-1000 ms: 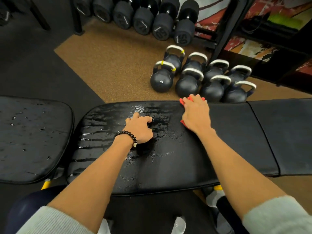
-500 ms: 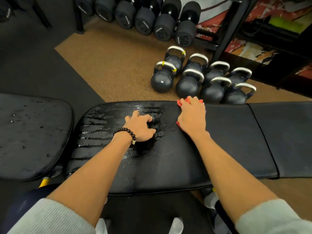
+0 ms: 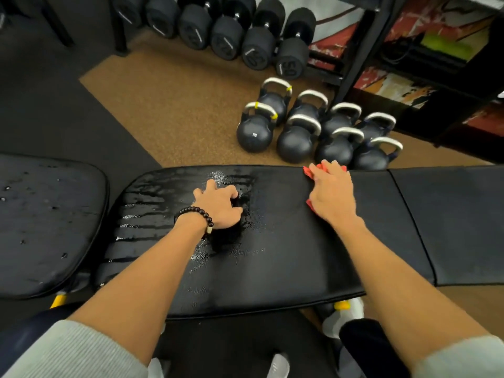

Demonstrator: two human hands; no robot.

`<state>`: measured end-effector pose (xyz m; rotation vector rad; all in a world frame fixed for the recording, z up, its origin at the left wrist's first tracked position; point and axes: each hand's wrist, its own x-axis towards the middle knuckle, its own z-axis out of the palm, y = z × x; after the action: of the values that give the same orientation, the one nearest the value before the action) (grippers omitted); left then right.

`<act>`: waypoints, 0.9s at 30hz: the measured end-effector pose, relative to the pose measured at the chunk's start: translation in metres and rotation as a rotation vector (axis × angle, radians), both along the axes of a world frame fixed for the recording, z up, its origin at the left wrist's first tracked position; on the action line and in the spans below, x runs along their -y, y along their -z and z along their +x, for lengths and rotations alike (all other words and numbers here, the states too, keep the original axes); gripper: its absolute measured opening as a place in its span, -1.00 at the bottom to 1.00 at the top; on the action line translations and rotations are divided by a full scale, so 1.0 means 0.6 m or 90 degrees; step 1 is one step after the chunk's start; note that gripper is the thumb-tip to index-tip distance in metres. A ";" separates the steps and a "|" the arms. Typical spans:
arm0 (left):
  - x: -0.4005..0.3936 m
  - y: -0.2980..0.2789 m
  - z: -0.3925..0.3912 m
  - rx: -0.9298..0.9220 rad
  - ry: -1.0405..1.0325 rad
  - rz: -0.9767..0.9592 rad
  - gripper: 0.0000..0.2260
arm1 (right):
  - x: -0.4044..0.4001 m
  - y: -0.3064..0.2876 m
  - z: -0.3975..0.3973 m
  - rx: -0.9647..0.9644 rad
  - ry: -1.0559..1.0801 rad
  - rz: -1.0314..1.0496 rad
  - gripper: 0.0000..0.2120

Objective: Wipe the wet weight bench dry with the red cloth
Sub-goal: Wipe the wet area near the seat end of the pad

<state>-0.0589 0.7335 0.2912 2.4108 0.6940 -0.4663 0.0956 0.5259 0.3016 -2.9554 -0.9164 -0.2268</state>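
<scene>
The red cloth (image 3: 313, 170), soft and crumpled, is pressed flat against the far edge of the weight bench (image 3: 286, 255) beneath the spread, straight fingers of the right hand (image 3: 331, 195), only its rumpled corners showing past the fingertips and the palm. The left hand (image 3: 219, 205), ringed at the wrist by a bracelet (image 3: 197, 214) of round dark beads, is rested on the glossy black vinyl with fingers curled under, nothing held. Streaks and beaded droplets are seen around and left of that hand, while the smooth padding toward the right hand looks matte.
</scene>
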 end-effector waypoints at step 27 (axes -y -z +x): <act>-0.004 0.019 0.003 0.005 -0.014 -0.027 -0.73 | 0.053 0.009 -0.126 -0.006 -0.337 0.007 -0.65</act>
<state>-0.0569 0.7362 0.2796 2.3611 0.6998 -0.4585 0.0201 0.4942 0.2963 -2.5732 -1.6304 -0.1915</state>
